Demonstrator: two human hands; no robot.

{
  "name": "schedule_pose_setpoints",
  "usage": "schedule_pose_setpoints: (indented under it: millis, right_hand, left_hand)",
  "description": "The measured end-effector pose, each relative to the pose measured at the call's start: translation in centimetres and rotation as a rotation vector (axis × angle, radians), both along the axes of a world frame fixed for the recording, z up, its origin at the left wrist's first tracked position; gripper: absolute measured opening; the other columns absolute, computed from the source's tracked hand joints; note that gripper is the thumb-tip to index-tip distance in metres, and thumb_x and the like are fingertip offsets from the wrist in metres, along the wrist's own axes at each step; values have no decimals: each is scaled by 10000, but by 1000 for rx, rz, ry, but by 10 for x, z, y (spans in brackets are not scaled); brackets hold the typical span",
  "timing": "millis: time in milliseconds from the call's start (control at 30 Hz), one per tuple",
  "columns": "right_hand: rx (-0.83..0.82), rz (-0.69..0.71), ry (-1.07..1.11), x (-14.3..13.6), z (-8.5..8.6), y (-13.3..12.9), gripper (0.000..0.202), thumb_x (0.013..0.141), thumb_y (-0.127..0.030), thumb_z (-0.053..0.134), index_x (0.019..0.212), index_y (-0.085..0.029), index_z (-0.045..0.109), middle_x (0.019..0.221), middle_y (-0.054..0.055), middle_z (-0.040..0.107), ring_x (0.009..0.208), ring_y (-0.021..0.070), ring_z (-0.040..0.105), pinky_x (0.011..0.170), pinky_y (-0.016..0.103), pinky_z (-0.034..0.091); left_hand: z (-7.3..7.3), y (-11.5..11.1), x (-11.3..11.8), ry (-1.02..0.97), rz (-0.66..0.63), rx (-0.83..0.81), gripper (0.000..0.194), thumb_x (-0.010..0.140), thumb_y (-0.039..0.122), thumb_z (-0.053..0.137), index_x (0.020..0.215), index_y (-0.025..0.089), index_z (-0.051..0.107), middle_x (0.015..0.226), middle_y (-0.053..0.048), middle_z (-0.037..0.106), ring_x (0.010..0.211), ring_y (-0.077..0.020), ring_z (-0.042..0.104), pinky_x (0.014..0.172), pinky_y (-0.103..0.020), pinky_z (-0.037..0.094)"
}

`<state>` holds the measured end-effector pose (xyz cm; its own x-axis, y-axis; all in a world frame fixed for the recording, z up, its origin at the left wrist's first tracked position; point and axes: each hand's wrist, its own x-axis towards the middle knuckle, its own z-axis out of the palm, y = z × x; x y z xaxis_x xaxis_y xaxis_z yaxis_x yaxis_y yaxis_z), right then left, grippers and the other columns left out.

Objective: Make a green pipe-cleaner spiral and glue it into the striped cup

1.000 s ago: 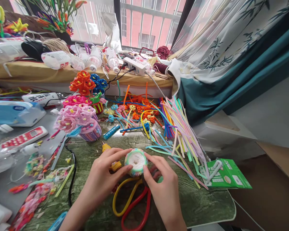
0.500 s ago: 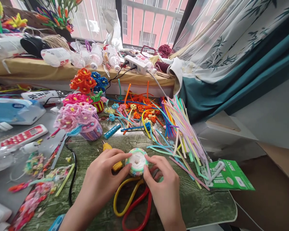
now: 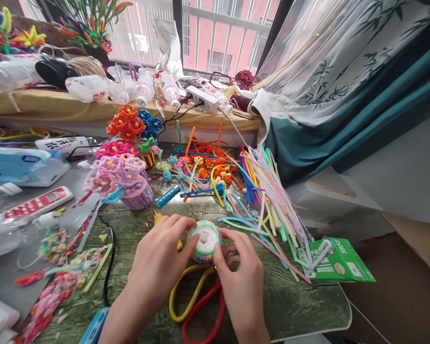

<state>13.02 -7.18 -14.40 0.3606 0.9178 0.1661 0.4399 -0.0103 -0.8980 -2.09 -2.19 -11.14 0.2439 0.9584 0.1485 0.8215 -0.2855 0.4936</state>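
Observation:
A small round pot point(image 3: 207, 239), white inside with a mint-green rim and pastel bobbles round its side, is held between both hands over the table. My left hand point(image 3: 161, 253) pinches its left edge, the thumb reaching over the rim onto the white filling. On the other side my right hand point(image 3: 238, 267) grips the right edge with thumb and forefinger. Scissors with one yellow and one red handle point(image 3: 204, 325) lie just below the pot, their blades hidden. A yellow tool, probably a glue gun point(image 3: 158, 218), is mostly covered by my left hand.
Pipe cleaners point(image 3: 272, 191) are heaped at the right, beside a green packet point(image 3: 338, 260) near the table edge. Pipe-cleaner flowers in a purple pot point(image 3: 138, 193) stand at the back left. A teal lighter point(image 3: 167, 196) lies behind the hands. A black cable point(image 3: 111, 253) runs along the left.
My left thumb has shifted from the pot's outer edge inward over the rim onto the white filling. The pot has turned or tilted slightly; my right hand keeps its hold.

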Motion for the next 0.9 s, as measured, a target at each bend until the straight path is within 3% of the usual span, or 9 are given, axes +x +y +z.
schedule_pose_setpoints:
  millis: [233,400,567,767,900]
  right_hand:
    - [14,28,178,3,-8,1,225,894,-313,602,1055,-192,701,1047,100,715,717,181,683,550,255,549]
    - [6,18,220,7,-9,4,245,921,-348,580,1058,-182,698,1046,102,721,763,190,693,592,261,564]
    - [14,-143,-2,43,-20,-13,270,910,-393,589,1064,-197,692,1033,89,712,798,206,674,686,311,553]
    - [-166,-57,-316,75,-43,-43,360,809,-401,715,1139,-260,684,1031,74,682,970,309,649,815,421,515]
    - [-205,-35,-351,72,-44,-46,158,752,-291,743,883,-244,670,914,58,651,907,299,638,780,402,500]
  left_hand:
    - [6,10,12,-1,75,-64,116,860,302,554,798,224,613,846,-31,669,872,-258,627,736,-362,454]
    - [8,13,13,-144,98,-69,177,830,349,535,734,224,616,717,-8,649,698,-212,610,644,-321,428]
    - [5,9,5,-341,144,-125,259,816,461,561,735,225,632,519,49,548,487,-153,503,512,-276,374]
    - [-2,-1,0,-535,182,-106,273,780,482,635,777,211,670,627,20,660,549,-149,592,539,-252,462]
    - [-8,-7,1,-542,206,-134,290,776,482,645,812,201,705,659,4,691,567,-160,619,550,-259,485]
